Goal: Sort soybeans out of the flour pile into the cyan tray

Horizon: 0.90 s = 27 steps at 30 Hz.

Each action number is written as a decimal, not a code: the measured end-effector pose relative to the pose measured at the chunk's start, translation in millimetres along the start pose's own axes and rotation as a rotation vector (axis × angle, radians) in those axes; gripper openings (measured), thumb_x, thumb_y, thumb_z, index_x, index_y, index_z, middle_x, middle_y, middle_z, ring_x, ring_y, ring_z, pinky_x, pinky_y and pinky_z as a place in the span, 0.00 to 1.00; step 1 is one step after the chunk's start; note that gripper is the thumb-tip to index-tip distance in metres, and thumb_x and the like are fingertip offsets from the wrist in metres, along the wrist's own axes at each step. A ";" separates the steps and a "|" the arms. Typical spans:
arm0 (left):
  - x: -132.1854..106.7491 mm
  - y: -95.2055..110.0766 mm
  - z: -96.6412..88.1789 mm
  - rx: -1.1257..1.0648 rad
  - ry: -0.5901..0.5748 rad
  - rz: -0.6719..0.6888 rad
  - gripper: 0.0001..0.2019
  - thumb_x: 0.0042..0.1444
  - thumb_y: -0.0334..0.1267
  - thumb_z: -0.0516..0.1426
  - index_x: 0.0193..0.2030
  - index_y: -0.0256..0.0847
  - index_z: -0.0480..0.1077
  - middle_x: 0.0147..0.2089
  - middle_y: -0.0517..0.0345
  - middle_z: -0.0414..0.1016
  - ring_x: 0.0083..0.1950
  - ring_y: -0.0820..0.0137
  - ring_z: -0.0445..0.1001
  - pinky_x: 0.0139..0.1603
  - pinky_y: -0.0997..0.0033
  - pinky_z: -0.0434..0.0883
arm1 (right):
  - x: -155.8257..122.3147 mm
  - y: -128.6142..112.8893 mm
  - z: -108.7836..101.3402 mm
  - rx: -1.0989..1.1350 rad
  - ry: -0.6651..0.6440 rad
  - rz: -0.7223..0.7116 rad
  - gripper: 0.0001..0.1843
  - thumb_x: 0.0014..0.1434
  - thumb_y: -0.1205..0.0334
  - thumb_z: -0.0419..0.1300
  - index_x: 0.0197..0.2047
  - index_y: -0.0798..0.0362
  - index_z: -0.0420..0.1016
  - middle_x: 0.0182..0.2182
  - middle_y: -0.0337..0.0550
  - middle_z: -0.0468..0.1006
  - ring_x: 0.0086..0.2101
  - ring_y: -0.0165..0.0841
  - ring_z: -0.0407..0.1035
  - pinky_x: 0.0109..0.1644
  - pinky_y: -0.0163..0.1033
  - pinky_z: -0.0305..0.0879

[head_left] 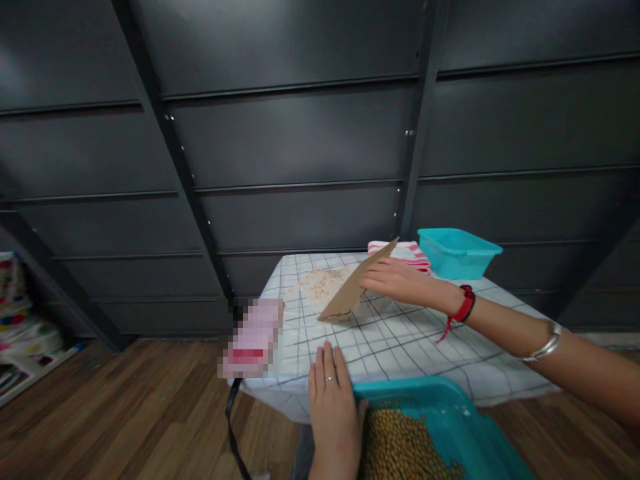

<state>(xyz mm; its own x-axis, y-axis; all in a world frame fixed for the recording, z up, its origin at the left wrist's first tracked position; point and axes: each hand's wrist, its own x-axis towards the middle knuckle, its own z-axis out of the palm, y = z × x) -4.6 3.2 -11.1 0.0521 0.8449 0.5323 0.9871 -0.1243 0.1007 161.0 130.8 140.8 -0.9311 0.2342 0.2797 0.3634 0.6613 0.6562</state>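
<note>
My right hand (397,280) grips a flat piece of brown cardboard (356,285), held on edge and tilted on the checked tablecloth (400,340). Left of the cardboard lies a pale heap of small grains (320,283) on the cloth. My left hand (334,403) lies flat with fingers together at the near edge of the table, touching the rim of a teal tub (450,413) filled with brown beans (400,443). The right wrist wears a red band and a silver bangle.
A second, smaller teal tub (457,252) stands at the far right corner, beside a folded red-and-white striped cloth (407,253). A pink blurred object (254,337) lies at the table's left edge. Dark metal wall panels behind; wooden floor around; colourful items at far left.
</note>
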 end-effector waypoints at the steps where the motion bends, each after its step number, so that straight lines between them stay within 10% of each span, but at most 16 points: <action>1: -0.1 0.2 -0.3 0.005 0.000 0.000 0.33 0.39 0.33 0.61 0.55 0.30 0.59 0.59 0.39 0.60 0.60 0.54 0.59 0.56 0.54 0.64 | -4.2 1.6 -1.5 0.004 0.007 -0.008 0.11 0.60 0.72 0.46 0.38 0.56 0.68 0.36 0.45 0.75 0.37 0.32 0.67 0.40 0.40 0.60; 17: 0.1 -2.4 3.7 0.036 0.014 0.046 0.32 0.41 0.33 0.59 0.56 0.29 0.58 0.59 0.39 0.61 0.59 0.53 0.59 0.54 0.52 0.65 | -48.5 -5.7 7.5 -0.030 0.296 0.290 0.20 0.56 0.78 0.41 0.44 0.55 0.68 0.35 0.45 0.75 0.36 0.34 0.67 0.39 0.42 0.60; 27: -2.4 -4.8 7.0 0.059 0.025 0.081 0.33 0.43 0.34 0.57 0.58 0.29 0.55 0.60 0.37 0.59 0.60 0.53 0.58 0.55 0.51 0.63 | -54.0 -30.1 -4.1 0.060 0.267 0.228 0.19 0.54 0.79 0.42 0.41 0.54 0.68 0.34 0.43 0.75 0.36 0.33 0.65 0.41 0.41 0.58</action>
<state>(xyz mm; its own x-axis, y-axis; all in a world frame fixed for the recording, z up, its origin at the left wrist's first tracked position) -8.4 5.4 -18.8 0.1289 0.8203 0.5573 0.9871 -0.1599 0.0071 200.5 95.3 108.9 -0.7825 0.1910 0.5927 0.5510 0.6559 0.5159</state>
